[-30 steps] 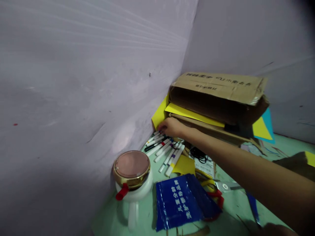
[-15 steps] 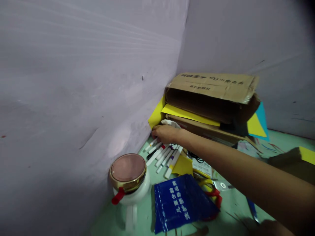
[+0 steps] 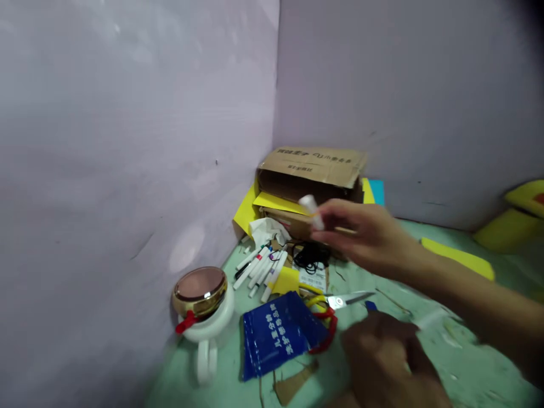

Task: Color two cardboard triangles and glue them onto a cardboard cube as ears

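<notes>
My right hand [image 3: 355, 229] is raised in front of the cardboard box, its thumb and fingers pinching a short white marker [image 3: 309, 205] with a yellow-orange band. Low in the view, my left hand [image 3: 389, 360] is dark and blurred with curled fingers; whatever it may hold is hidden. A small blue piece [image 3: 370, 306] shows just beyond its fingers. Several white markers [image 3: 261, 272] lie in a heap by the wall, beside a crumpled white tissue [image 3: 267, 231]. Scissors [image 3: 340, 300] with yellow and red handles nearby lie left of my left hand.
The cardboard box [image 3: 318, 161] stands in the corner with yellow sheets. A gold-lidded white mug [image 3: 212, 317] is at the left wall. A blue packet [image 3: 280, 337], a black cable [image 3: 312, 258] and cardboard scraps [image 3: 293, 385] lie on the green table. Yellow objects [image 3: 510, 229] are at right.
My right hand has left the marker heap and moved right and up, carrying a white marker. My left hand has come further into view at the bottom. The camera has turned right.
</notes>
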Motion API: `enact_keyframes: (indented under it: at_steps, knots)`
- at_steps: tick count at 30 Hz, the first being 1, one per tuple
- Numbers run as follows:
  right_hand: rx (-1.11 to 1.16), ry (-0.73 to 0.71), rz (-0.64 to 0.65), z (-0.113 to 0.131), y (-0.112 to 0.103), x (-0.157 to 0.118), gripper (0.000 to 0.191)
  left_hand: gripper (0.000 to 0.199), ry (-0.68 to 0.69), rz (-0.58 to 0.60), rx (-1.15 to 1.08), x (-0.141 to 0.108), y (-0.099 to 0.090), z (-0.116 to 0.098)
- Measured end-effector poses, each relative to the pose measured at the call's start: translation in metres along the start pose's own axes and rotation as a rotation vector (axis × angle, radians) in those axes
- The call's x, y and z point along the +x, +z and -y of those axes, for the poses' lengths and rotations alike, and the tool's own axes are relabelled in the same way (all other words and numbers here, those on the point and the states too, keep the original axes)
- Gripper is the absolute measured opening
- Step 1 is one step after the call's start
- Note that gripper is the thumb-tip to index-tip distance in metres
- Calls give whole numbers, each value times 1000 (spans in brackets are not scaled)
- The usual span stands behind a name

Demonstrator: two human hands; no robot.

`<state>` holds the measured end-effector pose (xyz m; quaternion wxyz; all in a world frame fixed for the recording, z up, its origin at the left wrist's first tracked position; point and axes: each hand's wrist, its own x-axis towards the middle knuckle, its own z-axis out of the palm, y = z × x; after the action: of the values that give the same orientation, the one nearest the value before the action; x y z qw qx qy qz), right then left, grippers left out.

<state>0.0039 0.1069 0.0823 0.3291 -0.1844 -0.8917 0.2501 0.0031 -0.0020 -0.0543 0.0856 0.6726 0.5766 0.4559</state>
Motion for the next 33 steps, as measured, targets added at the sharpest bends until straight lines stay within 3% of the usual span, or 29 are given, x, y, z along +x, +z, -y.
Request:
enact_keyframes:
  at_steps: [1,2,3,5,8,11,14,16,20,23,28,30,33]
  knots:
    - [135,93,-103,4,-18,-21,12,16,-1,-96,55,8,-9,3]
    - [254,196,-206,6,-33,-43,15,12,15,-321,208,15,-18,8]
    - [334,333,-283,8,-46,-66,17,12,-1,-403,272,23,-29,15]
    - [413,546,-373,9,-61,-112,25,19,-86,-508,366,34,-51,31]
    - [491,760,-375,13,-61,-169,33,22,-280,-593,506,43,-78,57]
    - [633,894,-295,18,-44,-203,41,22,-336,-504,559,47,-88,69]
    - [755,946,-247,18,-28,-220,47,28,-250,-438,525,48,-80,54]
    - [864,954,-221,16,-23,-228,51,31,-99,-313,427,44,-68,33]
    - [1073,917,-135,10,-25,-242,45,29,372,182,172,26,-45,-13]
    - [1141,923,-86,5,-31,-249,38,34,546,348,34,17,-37,-29]
    - [1255,942,-20,2,-33,-253,32,20,453,371,-114,14,-33,-30]
    - [1299,922,-73,3,-32,-252,35,19,235,254,-156,11,-30,-32]
    - [1304,833,-327,6,-29,-248,40,18,-130,137,-236,2,-22,-42]
